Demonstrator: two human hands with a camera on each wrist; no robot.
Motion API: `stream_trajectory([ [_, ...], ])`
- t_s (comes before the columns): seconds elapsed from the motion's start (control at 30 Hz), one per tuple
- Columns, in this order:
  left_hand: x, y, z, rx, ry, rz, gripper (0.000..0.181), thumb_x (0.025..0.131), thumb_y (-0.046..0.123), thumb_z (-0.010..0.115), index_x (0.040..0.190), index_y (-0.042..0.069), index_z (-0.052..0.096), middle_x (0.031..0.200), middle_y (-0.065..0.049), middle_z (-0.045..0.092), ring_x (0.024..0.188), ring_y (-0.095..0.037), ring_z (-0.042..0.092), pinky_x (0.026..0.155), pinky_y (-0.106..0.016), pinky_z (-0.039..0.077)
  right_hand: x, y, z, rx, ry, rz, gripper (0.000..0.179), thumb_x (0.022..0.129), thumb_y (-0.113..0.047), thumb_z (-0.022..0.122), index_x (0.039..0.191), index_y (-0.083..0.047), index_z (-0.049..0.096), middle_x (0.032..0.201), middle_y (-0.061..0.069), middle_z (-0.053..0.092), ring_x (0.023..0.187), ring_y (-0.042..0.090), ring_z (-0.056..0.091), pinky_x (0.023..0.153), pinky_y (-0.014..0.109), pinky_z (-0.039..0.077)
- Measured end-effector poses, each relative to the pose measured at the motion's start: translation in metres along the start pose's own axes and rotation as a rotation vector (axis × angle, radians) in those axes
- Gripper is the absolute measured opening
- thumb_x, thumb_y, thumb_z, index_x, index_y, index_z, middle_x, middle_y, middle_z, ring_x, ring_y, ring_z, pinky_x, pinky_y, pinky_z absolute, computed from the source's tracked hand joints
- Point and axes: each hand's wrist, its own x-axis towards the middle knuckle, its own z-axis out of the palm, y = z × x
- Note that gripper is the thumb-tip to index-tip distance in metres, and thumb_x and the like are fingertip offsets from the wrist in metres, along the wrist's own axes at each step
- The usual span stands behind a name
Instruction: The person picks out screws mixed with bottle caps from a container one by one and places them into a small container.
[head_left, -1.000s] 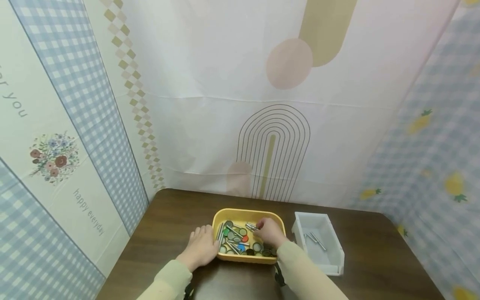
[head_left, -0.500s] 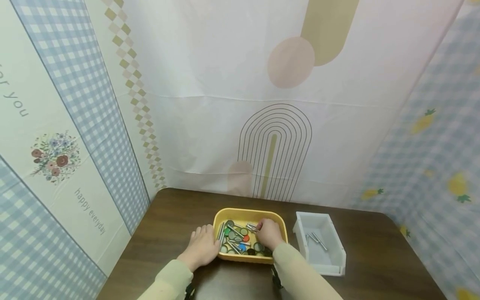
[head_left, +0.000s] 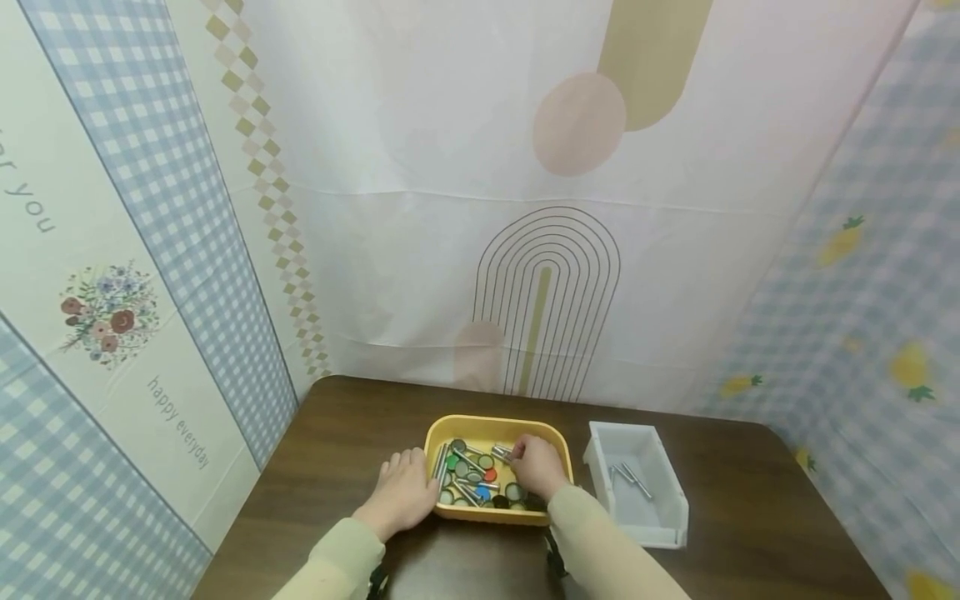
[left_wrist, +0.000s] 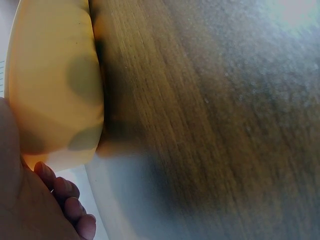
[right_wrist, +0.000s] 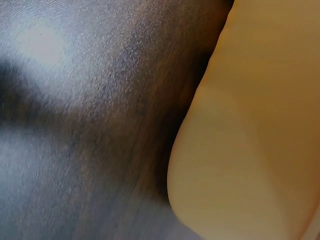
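A yellow tub (head_left: 491,517) on the table holds several silver metal rods (head_left: 441,463) mixed with bottle caps (head_left: 475,477), some green, blue and red. My right hand (head_left: 542,467) reaches into its right half and pinches a silver metal rod (head_left: 501,453) near the back; the fingers hide part of it. My left hand (head_left: 402,487) rests against the tub's left side, its fingers extended and thumb side touching the rim. In the left wrist view, the fingertips (left_wrist: 64,187) lie beside the tub's end. The right wrist view shows the tub wall (right_wrist: 250,125), not the hand.
A white open-front bin (head_left: 660,537) stands right of the tub, with a few similar silver rods (head_left: 636,482) inside. Both rest on a dark brown wooden table (head_left: 337,442). Patterned cloths (head_left: 412,275) hang behind the table and at both sides.
The right hand stays over the back right of the tub, its fingers shifting slightly at the silver rod. The left hand has not visibly moved.
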Motion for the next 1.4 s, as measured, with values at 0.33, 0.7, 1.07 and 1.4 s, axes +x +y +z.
stream_trajectory([
  [0.33,-0.001,0.002,-0.002,-0.001,-0.007,-0.012,0.023,0.086,0.026,0.057,0.091,0.006,0.046,0.082,-0.006,0.041,0.08,-0.025,0.039,0.074,-0.043,0.032,-0.001,-0.002,-0.008,0.04,0.046,-0.013,0.007,0.087,-0.004,0.065,0.085,-0.006,0.059,0.082,0.003,0.06,0.071,0.017,0.054,0.065,0.033,0.047],
  [0.7,-0.003,0.003,-0.005,-0.004,-0.035,-0.026,0.023,0.088,0.025,0.056,0.093,0.005,0.047,0.084,-0.006,0.042,0.082,-0.025,0.039,0.076,-0.043,0.032,-0.004,-0.005,-0.01,0.071,0.03,-0.043,0.006,0.089,-0.006,0.065,0.088,-0.008,0.059,0.086,0.003,0.061,0.071,0.015,0.054,0.061,0.031,0.046],
  [1.07,0.0,0.005,-0.004,-0.002,-0.034,-0.026,0.023,0.088,0.026,0.056,0.094,0.005,0.047,0.084,-0.005,0.042,0.083,-0.025,0.04,0.076,-0.043,0.032,-0.009,-0.001,-0.029,0.153,0.022,-0.062,0.004,0.093,-0.01,0.062,0.094,-0.006,0.06,0.082,0.002,0.057,0.072,0.015,0.054,0.063,0.032,0.047],
  [1.4,0.004,0.008,-0.002,-0.015,-0.032,-0.045,0.022,0.088,0.025,0.056,0.093,0.006,0.047,0.084,-0.005,0.042,0.082,-0.025,0.039,0.076,-0.043,0.032,-0.002,0.015,-0.045,0.165,0.088,-0.061,0.014,0.094,-0.013,0.061,0.103,-0.004,0.066,0.086,0.001,0.063,0.073,0.013,0.057,0.065,0.03,0.049],
])
